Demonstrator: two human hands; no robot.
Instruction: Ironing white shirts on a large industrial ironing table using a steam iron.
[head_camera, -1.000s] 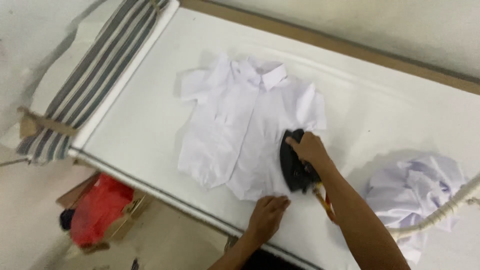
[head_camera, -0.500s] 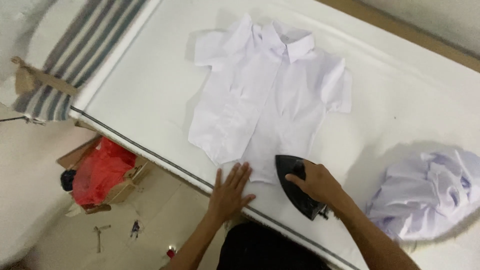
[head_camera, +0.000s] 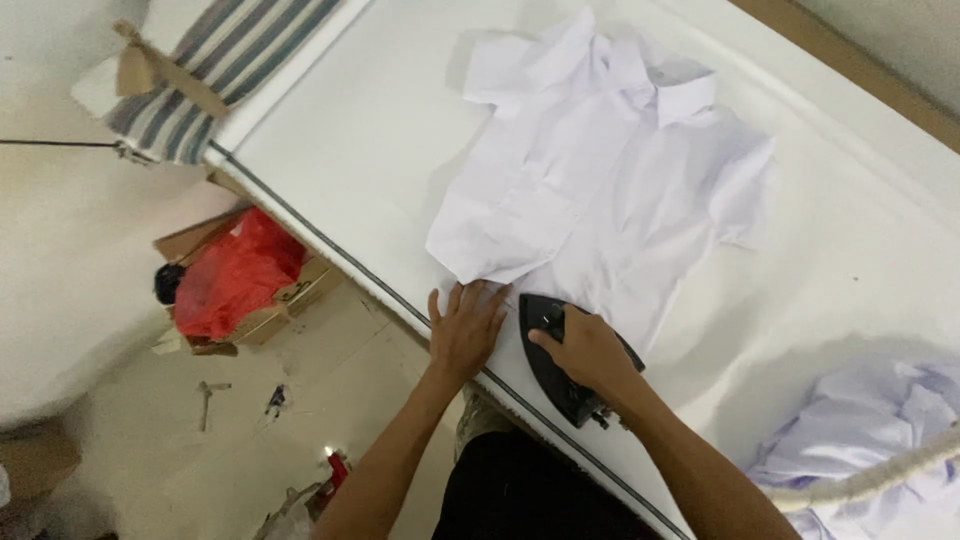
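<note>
White padded cloth covers the long ironing table (head_camera: 330, 130), where a white short-sleeved shirt (head_camera: 600, 170) lies flat at twelve o'clock. The left hand (head_camera: 465, 330) presses open-palmed on its hem; the right hand (head_camera: 590, 355) grips a black iron (head_camera: 560, 360). A red bag (head_camera: 235, 270) sits on the pale floor (head_camera: 330, 400) at nine o'clock.

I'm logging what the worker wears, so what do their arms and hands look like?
Both forearms are bare, with no sleeves in view. The left hand and right hand wear no gloves; no rings, watch or bands show. Dark clothing covers the body below.
</note>
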